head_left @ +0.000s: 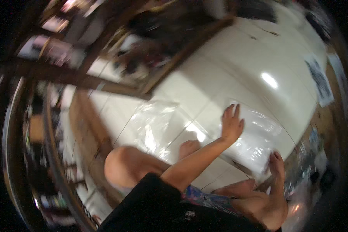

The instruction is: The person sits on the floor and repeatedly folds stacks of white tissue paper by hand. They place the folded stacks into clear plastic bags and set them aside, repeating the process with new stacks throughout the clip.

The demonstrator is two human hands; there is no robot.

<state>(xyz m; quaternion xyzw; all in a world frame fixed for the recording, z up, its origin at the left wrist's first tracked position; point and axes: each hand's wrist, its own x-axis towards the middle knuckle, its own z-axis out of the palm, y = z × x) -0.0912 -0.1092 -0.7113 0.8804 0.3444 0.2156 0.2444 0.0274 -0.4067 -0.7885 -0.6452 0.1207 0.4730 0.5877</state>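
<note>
A clear plastic bag or sheet (255, 135) lies on the white tiled floor in front of me, its surface wrinkled and shiny. My left hand (232, 124) reaches over its left side with fingers spread, holding nothing. At the bag's lower right edge is my right hand (276, 164); its fingers are bent and blurred, and whether they pinch the plastic I cannot tell. Left of my left hand, a second clear plastic piece (152, 123) lies crumpled on the floor beside my knee.
A dark wooden frame (143, 92) with a jumble of items inside stands at the far left. More clear plastic (301, 166) is heaped at the right. A printed sheet (320, 83) lies on the right edge of the tiles (205, 89). My bent legs (133, 164) flank the work.
</note>
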